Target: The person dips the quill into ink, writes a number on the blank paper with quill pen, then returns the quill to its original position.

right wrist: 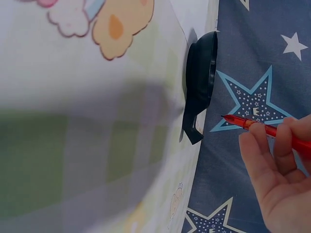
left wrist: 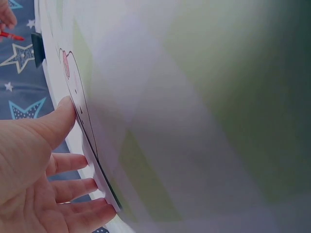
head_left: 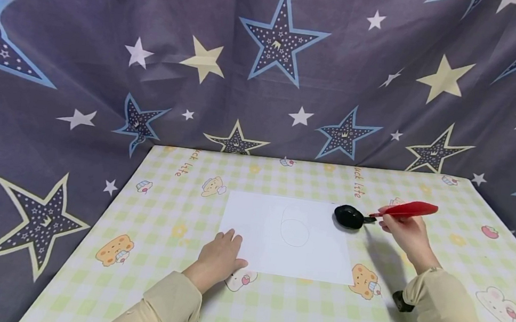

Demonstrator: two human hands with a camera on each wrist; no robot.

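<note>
A white sheet of paper (head_left: pixel 251 219) lies on the table with a faint thin outline like a 6 on it. My left hand (head_left: pixel 219 257) rests on the paper's lower left corner, its fingers fairly straight and the thumb spread; the left wrist view shows the thumb (left wrist: pixel 60 119) along the paper's edge. My right hand (head_left: pixel 408 237) pinches a red feather quill pen (head_left: pixel 412 209) above the table. Its dark tip points left, near the short handle of a small black ladle-shaped dish (head_left: pixel 349 217). The dish sits at the paper's upper right corner; its inside is hard to make out.
A pale green checked tablecloth (head_left: pixel 278 314) with cartoon prints covers the table. Behind it hangs a dark curtain (head_left: pixel 264 108) with stars. A small black device (head_left: pixel 402 302) shows under my right cuff, and the right arm casts a shadow on the cloth.
</note>
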